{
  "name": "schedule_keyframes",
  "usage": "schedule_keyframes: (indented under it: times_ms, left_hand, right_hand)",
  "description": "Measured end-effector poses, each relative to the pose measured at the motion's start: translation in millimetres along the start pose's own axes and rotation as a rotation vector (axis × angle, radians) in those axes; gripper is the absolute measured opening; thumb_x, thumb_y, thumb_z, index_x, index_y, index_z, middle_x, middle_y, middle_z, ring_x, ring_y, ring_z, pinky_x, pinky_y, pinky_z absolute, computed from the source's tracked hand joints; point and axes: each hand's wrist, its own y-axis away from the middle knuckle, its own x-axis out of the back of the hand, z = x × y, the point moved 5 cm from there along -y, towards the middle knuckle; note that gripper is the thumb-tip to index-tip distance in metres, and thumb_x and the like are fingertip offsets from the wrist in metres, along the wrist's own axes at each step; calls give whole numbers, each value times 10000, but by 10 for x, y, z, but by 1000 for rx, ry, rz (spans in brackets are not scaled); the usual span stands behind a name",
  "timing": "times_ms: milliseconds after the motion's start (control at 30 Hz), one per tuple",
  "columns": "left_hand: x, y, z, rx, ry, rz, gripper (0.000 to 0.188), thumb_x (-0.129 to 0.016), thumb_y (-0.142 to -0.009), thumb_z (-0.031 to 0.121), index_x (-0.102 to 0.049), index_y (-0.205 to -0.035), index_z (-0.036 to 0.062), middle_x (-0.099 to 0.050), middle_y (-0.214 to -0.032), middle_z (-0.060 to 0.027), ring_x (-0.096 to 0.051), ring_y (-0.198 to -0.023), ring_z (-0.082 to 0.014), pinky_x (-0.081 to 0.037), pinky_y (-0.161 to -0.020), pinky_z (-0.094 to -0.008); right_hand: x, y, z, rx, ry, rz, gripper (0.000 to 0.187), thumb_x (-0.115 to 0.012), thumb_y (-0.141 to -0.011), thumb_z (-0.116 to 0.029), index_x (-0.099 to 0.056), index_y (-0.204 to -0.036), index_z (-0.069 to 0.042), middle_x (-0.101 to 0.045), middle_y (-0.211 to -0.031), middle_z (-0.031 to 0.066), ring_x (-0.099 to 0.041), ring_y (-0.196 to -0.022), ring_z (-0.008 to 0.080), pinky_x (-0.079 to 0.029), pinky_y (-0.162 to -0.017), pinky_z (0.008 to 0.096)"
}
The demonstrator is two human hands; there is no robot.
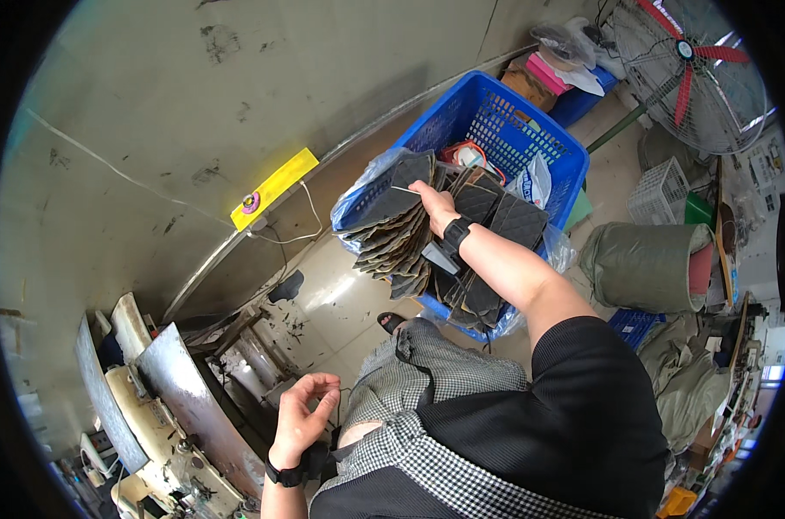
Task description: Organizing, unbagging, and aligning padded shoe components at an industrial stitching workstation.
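Observation:
My right hand (436, 208) reaches to a blue plastic crate (574, 143), its fingers closed at the top of a fanned bundle of dark quilted fabric pieces (397, 238). A thin pale strip (404, 189) sticks out to the left from the fingers; whether it is a tie cannot be made out. More dark quilted pieces (518, 222) lie in the crate to the right of this hand. Low in the view, my left hand (304, 415) hangs in the air with loosely curled fingers, the thumb apart from them and nothing visible between them.
A sewing machine (163, 432) stands at the lower left. A yellow strip (276, 189) with a cord is on the wall. A large fan (685, 50) stands at the far right, above a green-grey cloth-covered bin (643, 264). Scraps litter the floor (332, 298).

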Motion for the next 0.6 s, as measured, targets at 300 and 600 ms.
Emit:
schedule_keyframes:
  times_ms: [300,600]
  left_hand:
    - [17,-143,-50,19,24,27,216,-645,-846,32,-628,-1054,-19,-673,-946,-72,-631,-864,-134,-490,-807,-274]
    - [531,1019,1270,-821,99,259,161,-680,-802,129,-682,-919,19,-655,-979,-175,-632,-896,-283,-495,-805,-356]
  right_hand:
    - [-83,44,-157,197,530,276,981,-730,-717,-346,-185,-1398,103,-393,-1317,356,-447,-1209,452,-374,-1034,441]
    - [-188,793,-605,1144,850,120,685,-665,-822,-296,-378,-1323,72,-444,-1317,251,-384,-1249,394,-279,-1049,488]
